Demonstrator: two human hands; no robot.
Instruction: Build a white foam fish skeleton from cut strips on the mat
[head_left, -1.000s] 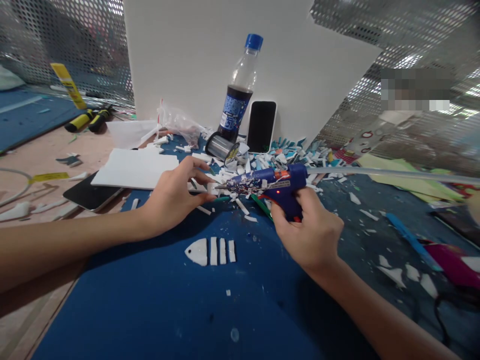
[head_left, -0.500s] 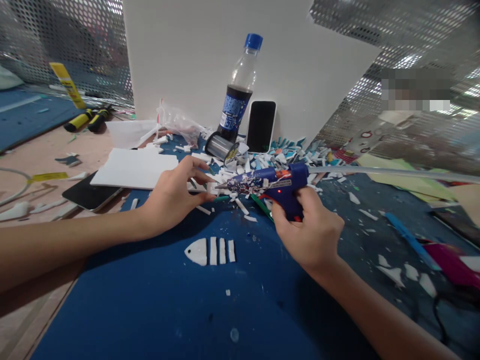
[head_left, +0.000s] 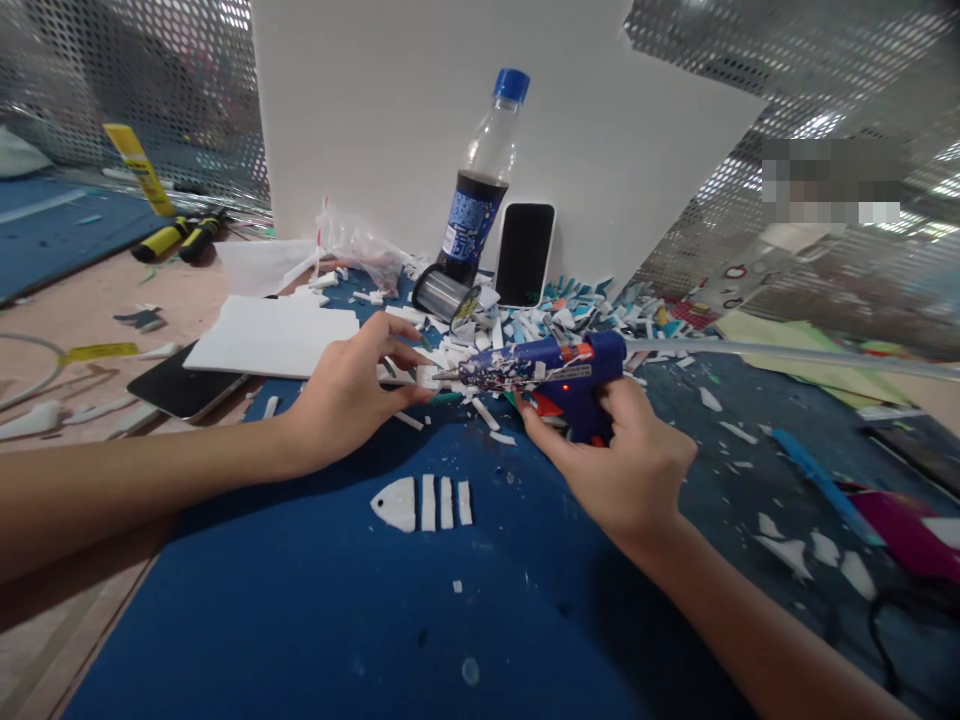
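My right hand [head_left: 619, 460] grips the handle of a blue hot glue gun [head_left: 551, 368], its forefinger stretched under the trigger. A clear glue stick [head_left: 787, 352] juts out behind it to the right. The gun's nozzle points left at a small white foam piece [head_left: 424, 376] pinched between thumb and fingers of my left hand [head_left: 349, 392]. In front of both hands, on the blue mat [head_left: 300, 600], lies a white foam fish [head_left: 420, 502] cut into a head and three strips.
A cola bottle [head_left: 480, 185], a phone [head_left: 524, 253] and a metal tape roll [head_left: 444, 294] stand against a white board [head_left: 390, 110]. Foam scraps [head_left: 555, 315] litter the mat. A white foam sheet [head_left: 274, 335] and another phone [head_left: 176, 388] lie left; coloured paper [head_left: 817, 365] lies right.
My right forefinger has stretched out under the glue gun's trigger, and the gun has shifted slightly right. The left hand keeps its pinch in the same spot.
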